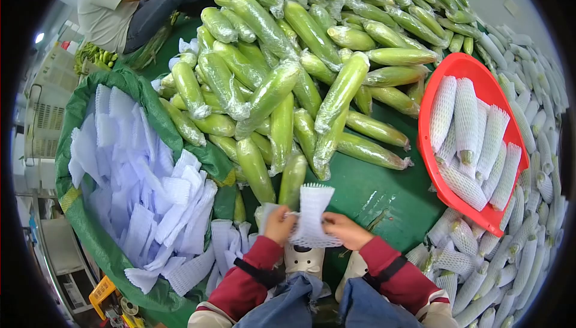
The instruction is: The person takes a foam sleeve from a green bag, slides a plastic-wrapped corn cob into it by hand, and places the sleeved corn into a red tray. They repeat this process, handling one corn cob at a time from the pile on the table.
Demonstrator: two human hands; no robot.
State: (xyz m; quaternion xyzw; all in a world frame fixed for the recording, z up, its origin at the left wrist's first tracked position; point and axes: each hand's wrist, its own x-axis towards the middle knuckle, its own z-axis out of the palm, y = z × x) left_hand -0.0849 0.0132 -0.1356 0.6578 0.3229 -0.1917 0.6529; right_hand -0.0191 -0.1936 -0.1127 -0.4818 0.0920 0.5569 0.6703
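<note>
Denim legs (282,304) — white netted sleeve (316,208), apparently soft, between hands (281,225) (348,231).

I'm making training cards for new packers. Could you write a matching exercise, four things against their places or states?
1. Green sack
2. Red tub
3. Film-wrapped green vegetables
4. Left hand and right hand

A. Holds net-covered pieces
B. On a held white sleeve
C. Full of loose foam sleeves
D. Heaped beyond the hands

Pairs: 1-C, 2-A, 3-D, 4-B
</note>
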